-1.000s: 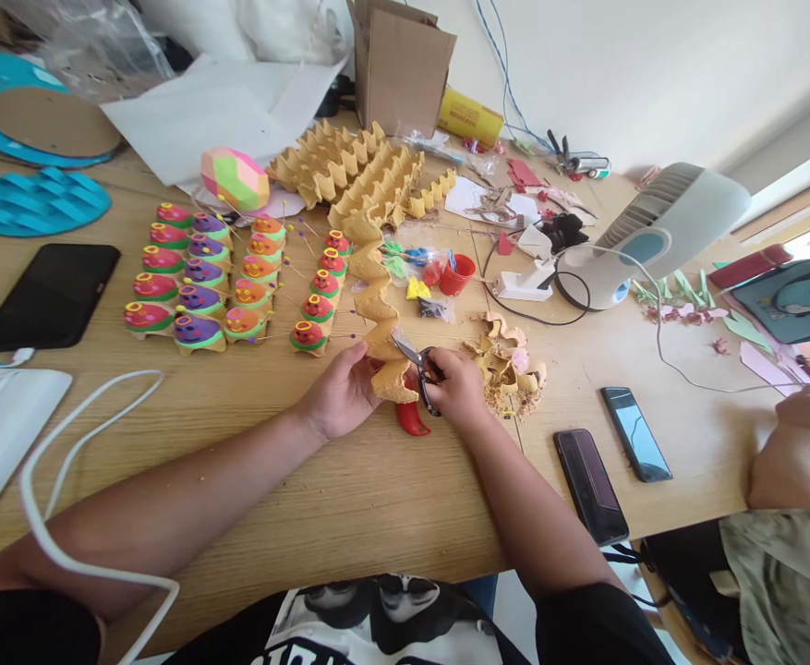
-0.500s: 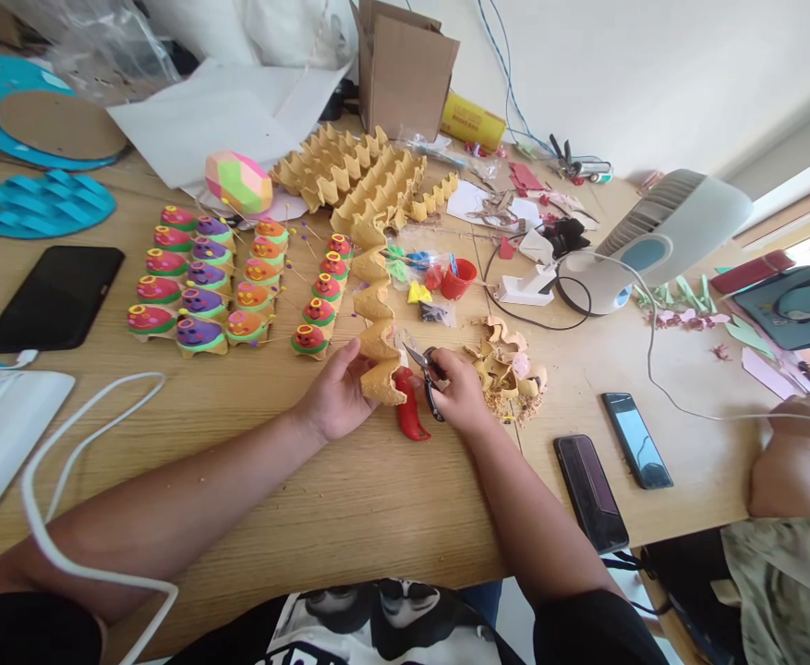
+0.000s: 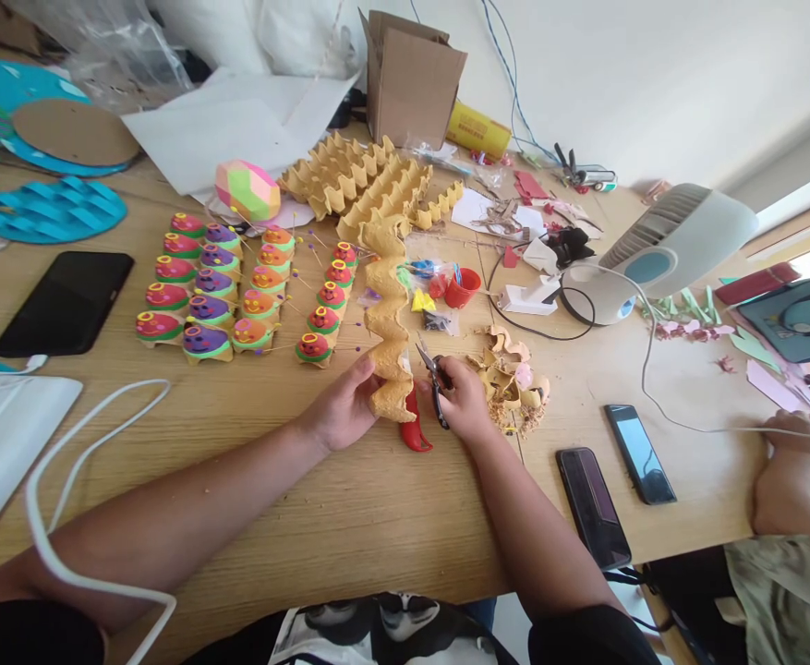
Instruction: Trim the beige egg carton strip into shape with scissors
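Note:
My left hand (image 3: pixel 346 404) grips the near end of a yellow-brown egg-carton strip (image 3: pixel 387 319), which stretches away from me with its wavy side turned up. In my right hand (image 3: pixel 463 399) is a pair of small dark scissors (image 3: pixel 433 379), points toward the strip but apart from it. Partly hidden behind the strip's near end lies a red object (image 3: pixel 415 432), its kind unclear. Left of the strip stand rows of painted carton caterpillars with smiling faces: red ones (image 3: pixel 314 347), orange ones (image 3: pixel 255 332) and purple ones (image 3: pixel 206 342).
Carton trays (image 3: pixel 339 175) lie behind the strip. Carton scraps (image 3: pixel 512 379) and a red cup (image 3: pixel 461 288) are to the right, with a white fan (image 3: pixel 674 249) and two phones (image 3: pixel 640 453) beyond. Another person's hand (image 3: pixel 799 434) rests at the right edge.
The carton strip has turned in my left hand, showing more of its broad side. The scissors have drawn slightly away from it, and their blades look closer together.

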Tool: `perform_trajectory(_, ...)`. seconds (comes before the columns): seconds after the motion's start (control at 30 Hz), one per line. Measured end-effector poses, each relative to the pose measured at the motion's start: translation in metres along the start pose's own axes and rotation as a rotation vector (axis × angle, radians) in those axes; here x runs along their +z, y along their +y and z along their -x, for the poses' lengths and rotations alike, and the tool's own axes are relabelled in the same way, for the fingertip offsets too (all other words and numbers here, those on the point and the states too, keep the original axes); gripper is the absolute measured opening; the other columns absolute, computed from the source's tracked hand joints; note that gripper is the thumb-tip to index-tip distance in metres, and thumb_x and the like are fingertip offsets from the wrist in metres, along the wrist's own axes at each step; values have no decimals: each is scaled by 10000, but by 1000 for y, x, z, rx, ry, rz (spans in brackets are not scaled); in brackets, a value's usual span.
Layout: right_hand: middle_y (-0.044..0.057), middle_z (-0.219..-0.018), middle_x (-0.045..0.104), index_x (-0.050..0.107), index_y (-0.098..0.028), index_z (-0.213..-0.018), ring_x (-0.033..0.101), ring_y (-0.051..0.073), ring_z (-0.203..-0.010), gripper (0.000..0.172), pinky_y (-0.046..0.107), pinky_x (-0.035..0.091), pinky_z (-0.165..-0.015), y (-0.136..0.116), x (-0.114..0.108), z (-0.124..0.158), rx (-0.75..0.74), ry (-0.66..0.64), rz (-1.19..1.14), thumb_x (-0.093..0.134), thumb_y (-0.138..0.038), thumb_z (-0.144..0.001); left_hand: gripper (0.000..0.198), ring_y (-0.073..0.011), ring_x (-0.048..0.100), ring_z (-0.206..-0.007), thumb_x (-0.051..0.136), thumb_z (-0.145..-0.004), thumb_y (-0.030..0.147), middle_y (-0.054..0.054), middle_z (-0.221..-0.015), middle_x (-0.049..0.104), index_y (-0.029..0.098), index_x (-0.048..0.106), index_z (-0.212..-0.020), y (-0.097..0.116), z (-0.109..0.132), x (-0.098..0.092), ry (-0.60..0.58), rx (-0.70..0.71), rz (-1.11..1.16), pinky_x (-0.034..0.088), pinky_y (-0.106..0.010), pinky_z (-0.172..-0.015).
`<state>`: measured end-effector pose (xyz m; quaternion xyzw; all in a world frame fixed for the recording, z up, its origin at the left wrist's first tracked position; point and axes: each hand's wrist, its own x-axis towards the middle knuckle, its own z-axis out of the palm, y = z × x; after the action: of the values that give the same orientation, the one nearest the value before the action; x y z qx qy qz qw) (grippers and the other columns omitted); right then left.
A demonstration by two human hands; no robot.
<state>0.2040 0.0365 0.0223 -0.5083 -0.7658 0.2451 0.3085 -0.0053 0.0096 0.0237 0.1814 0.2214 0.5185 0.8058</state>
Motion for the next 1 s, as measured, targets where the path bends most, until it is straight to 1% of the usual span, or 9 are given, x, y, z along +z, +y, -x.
perform_trajectory(0.13,-8,-673,520,426,-256,-735,460,180,-628,374,306,319,-596,0,0,0,29,8,-13,644,-532,-864,532,-179,727,-975,905,-776,415,-32,-1040,775,202,689,-1212,-2,1,0,-1,9,-25,615,-276,-847)
perform_trajectory(0.23,-14,-645,495,395,-257,-704,450,176,-614,404,304,306,-583,-1,0,0,26,13,-9,648,-533,-857,552,-199,745,-979,909,-775,395,-34,-1061,776,222,672,-1243,-3,1,-2,-8,1,-19,620,-306,-853)
perform_trajectory(0.4,-18,-623,482,389,-257,-683,437,169,-595,418,296,301,-573,-4,-1,-1,38,26,25,660,-529,-847,534,-197,756,-989,895,-803,372,-39,-1103,777,229,662,-1261,-4,0,-3,-36,-6,-6,625,-313,-866)
perform_trajectory(0.53,-8,-630,514,437,-251,-685,447,170,-608,378,291,297,-580,-2,-2,-1,43,44,57,658,-512,-846,540,-204,753,-999,873,-831,388,-48,-1114,779,212,649,-1289,-5,0,-5,-79,-20,1,630,-318,-860)
perform_trajectory(0.63,1,-641,550,493,-241,-696,472,173,-624,330,287,309,-592,1,-1,0,34,50,88,654,-484,-850,530,-193,750,-981,861,-848,379,-48,-1113,785,207,639,-1297,-7,1,-7,-93,-41,16,628,-314,-852)
perform_trajectory(0.8,7,-643,579,565,-233,-715,496,174,-622,267,279,321,-591,4,0,2,22,57,154,655,-441,-857,539,-192,745,-1010,855,-853,374,-45,-1146,784,220,633,-1320,-9,1,-11,-95,-61,15,618,-311,-870)
perform_trajectory(0.9,8,-642,581,587,-229,-726,493,172,-614,263,279,306,-583,4,1,3,12,72,165,658,-442,-862,559,-199,737,-1045,854,-850,378,-59,-1172,780,210,632,-1334,-10,1,-12,-87,-59,-3,614,-314,-889)
perform_trajectory(1.0,12,-647,581,594,-226,-727,489,172,-617,259,280,304,-586,5,1,3,4,91,168,662,-436,-863,572,-200,734,-1033,842,-859,388,-70,-1197,776,207,624,-1356,-11,1,-12,-92,-66,-14,618,-329,-891)
